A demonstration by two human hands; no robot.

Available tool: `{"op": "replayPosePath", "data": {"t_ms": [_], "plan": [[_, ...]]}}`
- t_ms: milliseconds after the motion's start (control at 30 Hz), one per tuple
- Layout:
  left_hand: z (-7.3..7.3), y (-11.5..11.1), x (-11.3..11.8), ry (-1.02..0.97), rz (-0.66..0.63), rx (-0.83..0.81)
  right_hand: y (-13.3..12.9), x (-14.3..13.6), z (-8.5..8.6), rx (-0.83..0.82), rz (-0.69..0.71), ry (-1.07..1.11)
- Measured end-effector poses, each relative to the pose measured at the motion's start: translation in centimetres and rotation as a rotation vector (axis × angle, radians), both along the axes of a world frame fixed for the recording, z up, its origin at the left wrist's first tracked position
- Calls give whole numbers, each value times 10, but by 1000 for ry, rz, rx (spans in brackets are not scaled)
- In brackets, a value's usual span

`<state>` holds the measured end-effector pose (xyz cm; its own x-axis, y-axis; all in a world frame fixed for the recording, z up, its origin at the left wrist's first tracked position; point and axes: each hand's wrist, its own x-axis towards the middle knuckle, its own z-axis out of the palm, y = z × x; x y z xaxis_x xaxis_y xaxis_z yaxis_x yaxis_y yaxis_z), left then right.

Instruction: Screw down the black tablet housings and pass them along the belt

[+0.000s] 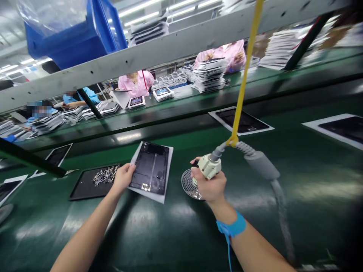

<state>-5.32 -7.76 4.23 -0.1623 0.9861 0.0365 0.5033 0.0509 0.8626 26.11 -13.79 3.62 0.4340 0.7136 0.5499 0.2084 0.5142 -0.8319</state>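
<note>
My left hand [124, 176] grips the left edge of a black tablet housing [150, 168], thumb on top. A white sheet [169, 160] lies beneath the housing and shows past its edges. In my right hand [211, 186] is a pale electric screwdriver [210, 166], its top toward me and its tip hidden. A yellow strap [241, 102] is tied at its grey cable. Just below that hand sits a round perforated dish [189, 183] with small shiny pieces in it, partly covered by the hand. A blue band circles my right wrist.
Left of the housing lies a black tray [85, 185] with a heap of small metal parts [105, 176]. More black panels [244, 120] on white sheets lie along the green bench. Dark posts and a beam cross in front. Co-workers [136, 84] sit beyond, among stacks [209, 75].
</note>
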Motion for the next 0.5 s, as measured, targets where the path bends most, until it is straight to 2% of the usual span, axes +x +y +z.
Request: {"op": "replayPosePath", "data": {"t_ms": [100, 200, 300, 400, 433, 500], "plan": [[11, 52, -15, 28, 119, 91, 1, 1, -2, -10, -9, -8], [27, 102, -30, 198, 234, 65, 2, 1, -4, -13, -17, -26], [39, 130, -41, 329, 275, 28, 2, 1, -5, -4, -9, -23], [37, 125, -39, 413, 271, 38, 2, 2, -4, -5, -7, -17], [33, 116, -33, 453, 223, 51, 2, 2, -4, -9, -8, -18], [19, 90, -15, 532, 32, 96, 2, 2, -4, -15, -7, -16]]}}
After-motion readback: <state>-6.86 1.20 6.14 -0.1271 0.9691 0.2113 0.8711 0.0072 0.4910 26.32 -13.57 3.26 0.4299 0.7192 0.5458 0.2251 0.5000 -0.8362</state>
